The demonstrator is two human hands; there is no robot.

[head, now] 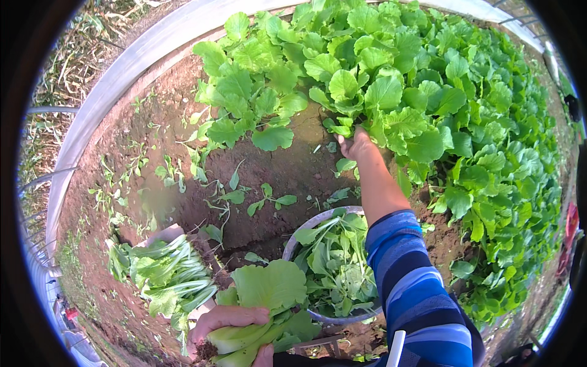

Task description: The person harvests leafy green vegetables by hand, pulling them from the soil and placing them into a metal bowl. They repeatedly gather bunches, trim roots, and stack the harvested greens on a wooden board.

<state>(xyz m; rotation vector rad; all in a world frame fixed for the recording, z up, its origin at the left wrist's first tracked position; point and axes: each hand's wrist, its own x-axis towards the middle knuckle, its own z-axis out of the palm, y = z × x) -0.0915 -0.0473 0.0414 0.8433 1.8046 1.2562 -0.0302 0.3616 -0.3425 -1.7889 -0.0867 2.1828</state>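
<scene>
My left hand (234,321), at the bottom, grips a bunch of leafy greens (270,289) with pale stems. Brown roots with soil stick out at its lower left end. My right hand (355,143) reaches forward to the soil at the edge of the growing bed. Its fingers close around the base of a leafy green plant (351,103); leaves partly hide the fingertips. Below the right forearm is a round tub (293,243) with loose leaves and small plants in it. Left of the tub lies a pile of harvested greens (169,270), stems towards the right.
Dense standing greens (481,137) fill the right side and the back. Small uprooted seedlings (270,199) are scattered over brown soil (275,169). White plastic sheeting (105,91) borders the plot. Part of a low wooden frame (321,341) shows below the tub.
</scene>
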